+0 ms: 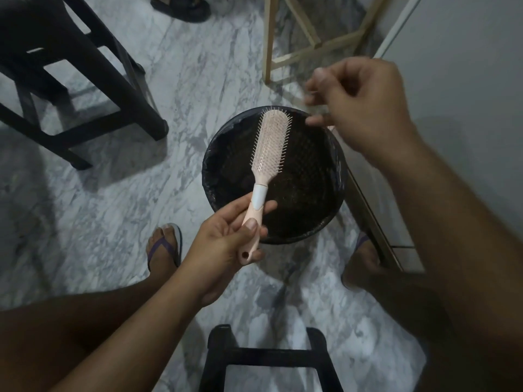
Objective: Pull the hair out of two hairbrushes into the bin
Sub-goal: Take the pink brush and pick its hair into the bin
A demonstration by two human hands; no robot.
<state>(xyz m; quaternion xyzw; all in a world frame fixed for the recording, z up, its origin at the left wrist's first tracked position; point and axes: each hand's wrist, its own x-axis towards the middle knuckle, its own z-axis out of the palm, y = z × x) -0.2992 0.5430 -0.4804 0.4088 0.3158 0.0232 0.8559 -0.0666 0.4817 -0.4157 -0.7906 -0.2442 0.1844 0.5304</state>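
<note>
My left hand (pixel 226 239) grips the handle of a pink hairbrush (pixel 268 148) with a white collar, and holds it tilted with the bristle head over the bin. The round black bin (pixel 215 176) is lined with a black bag and stands on the marble floor between my feet. My right hand (pixel 356 103) hovers over the bin's far right rim, blurred, fingers curled and pinched together. Whether any hair is between the fingers cannot be told. A second hairbrush is not in view.
A dark stool (pixel 85 89) stands at the left, and another black stool (pixel 268 357) is under me. A light wooden frame (pixel 294 55) and a grey cabinet (pixel 458 80) stand at the right. A dark sandal (pixel 181 7) lies at the top.
</note>
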